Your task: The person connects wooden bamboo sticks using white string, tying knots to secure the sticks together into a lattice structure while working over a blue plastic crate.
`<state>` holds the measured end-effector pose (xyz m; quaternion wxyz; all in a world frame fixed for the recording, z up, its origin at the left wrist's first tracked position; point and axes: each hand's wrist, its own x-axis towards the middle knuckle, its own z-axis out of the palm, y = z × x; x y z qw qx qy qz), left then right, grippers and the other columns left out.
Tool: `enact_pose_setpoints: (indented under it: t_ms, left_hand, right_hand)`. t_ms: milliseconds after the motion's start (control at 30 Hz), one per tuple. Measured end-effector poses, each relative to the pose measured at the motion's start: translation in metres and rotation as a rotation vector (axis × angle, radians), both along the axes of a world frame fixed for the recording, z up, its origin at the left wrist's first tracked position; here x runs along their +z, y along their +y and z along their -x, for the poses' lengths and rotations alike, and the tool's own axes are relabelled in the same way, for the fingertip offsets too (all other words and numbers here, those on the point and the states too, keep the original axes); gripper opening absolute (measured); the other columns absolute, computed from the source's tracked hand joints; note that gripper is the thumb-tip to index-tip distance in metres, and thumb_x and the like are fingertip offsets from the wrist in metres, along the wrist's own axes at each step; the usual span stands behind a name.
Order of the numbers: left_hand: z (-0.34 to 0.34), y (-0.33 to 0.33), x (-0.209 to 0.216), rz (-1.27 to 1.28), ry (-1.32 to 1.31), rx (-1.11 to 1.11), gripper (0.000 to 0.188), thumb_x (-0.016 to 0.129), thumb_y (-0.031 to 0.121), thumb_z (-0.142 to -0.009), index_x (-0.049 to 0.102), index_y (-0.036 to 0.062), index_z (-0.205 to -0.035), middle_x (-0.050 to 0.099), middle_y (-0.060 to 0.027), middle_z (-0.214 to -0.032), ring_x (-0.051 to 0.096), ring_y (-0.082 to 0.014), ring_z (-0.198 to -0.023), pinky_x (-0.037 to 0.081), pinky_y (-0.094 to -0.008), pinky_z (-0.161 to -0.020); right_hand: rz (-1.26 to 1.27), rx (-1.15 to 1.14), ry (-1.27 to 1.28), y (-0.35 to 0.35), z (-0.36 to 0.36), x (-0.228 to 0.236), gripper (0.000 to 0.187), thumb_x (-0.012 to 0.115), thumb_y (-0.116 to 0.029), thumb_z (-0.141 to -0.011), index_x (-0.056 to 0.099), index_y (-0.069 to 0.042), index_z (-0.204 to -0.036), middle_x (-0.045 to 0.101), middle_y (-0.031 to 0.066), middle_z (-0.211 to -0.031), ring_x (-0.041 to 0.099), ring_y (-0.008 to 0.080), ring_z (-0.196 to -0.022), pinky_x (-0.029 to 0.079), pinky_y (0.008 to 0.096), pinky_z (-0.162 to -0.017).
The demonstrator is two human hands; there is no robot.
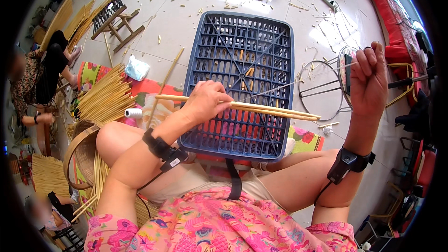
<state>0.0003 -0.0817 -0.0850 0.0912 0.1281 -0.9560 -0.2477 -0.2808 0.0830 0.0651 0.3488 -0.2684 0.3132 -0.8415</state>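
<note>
Across an upturned dark blue plastic crate (288, 65) lie two pale straw-like stalks (275, 111), side by side. My left hand (207, 101) is closed around them left of their middle, thumb and fingers pressed together. From that grip a thin white thread (298, 80) runs taut up to the right. My right hand (368, 77) is raised beyond the crate's right side, fingers curled and pinching the thread's far end. A few short cut stalk pieces (250, 72) rest on the crate's slatted face.
A bundle of stalks (105, 95) and a white thread spool (134, 113) are on the left, near a round woven basket (74, 154). A wooden stool (119, 25) stands far left. Wire hoop frames (322, 88) sit right of the crate. Other people sit along the left edge.
</note>
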Motion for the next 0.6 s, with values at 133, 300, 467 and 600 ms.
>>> enact_pose_setpoints:
  t_ms: [133,300,467,600]
  left_hand:
    - [0.0,0.0,-0.015,-0.052,0.038,0.004,0.019,0.062,0.014,-0.077,0.066,0.0129,-0.095,0.056,-0.0059,-0.084,0.052,-0.0261,-0.084,0.043,-0.039,-0.077]
    - [0.006,0.005,-0.013,-0.143,0.148,-0.013,0.031,0.06,0.004,-0.074,0.062,0.0097,-0.104,0.055,-0.0119,-0.088,0.053,-0.0292,-0.086,0.043,-0.0382,-0.077]
    - [0.008,0.009,-0.009,-0.063,0.245,0.019,0.022,0.062,0.003,-0.072,0.064,0.0082,-0.094,0.056,-0.0105,-0.087,0.054,-0.0289,-0.085,0.044,-0.0373,-0.076]
    - [0.008,0.008,-0.006,-0.01,0.234,0.066,0.014,0.063,0.003,-0.07,0.065,0.0072,-0.084,0.055,-0.0084,-0.084,0.054,-0.0277,-0.082,0.044,-0.0364,-0.073]
  right_hand:
    - [-0.013,-0.033,0.03,-0.005,0.004,-0.005,0.016,0.039,-0.012,-0.097,0.044,0.002,-0.104,0.037,0.0023,-0.075,0.032,0.0069,-0.061,0.029,0.0199,-0.052]
    - [-0.066,-0.063,0.057,-0.006,0.013,-0.01,0.016,0.039,-0.009,-0.095,0.045,0.003,-0.105,0.04,0.005,-0.083,0.037,0.0106,-0.068,0.035,0.0219,-0.06]
    - [-0.088,-0.118,0.076,-0.009,0.017,-0.013,0.016,0.045,-0.007,-0.093,0.049,0.003,-0.105,0.052,0.007,-0.086,0.049,0.0116,-0.075,0.043,0.022,-0.064]
    - [-0.098,-0.14,0.094,-0.01,0.019,-0.017,0.017,0.046,-0.007,-0.092,0.05,0.001,-0.107,0.058,0.0088,-0.089,0.057,0.0141,-0.081,0.048,0.0243,-0.069]
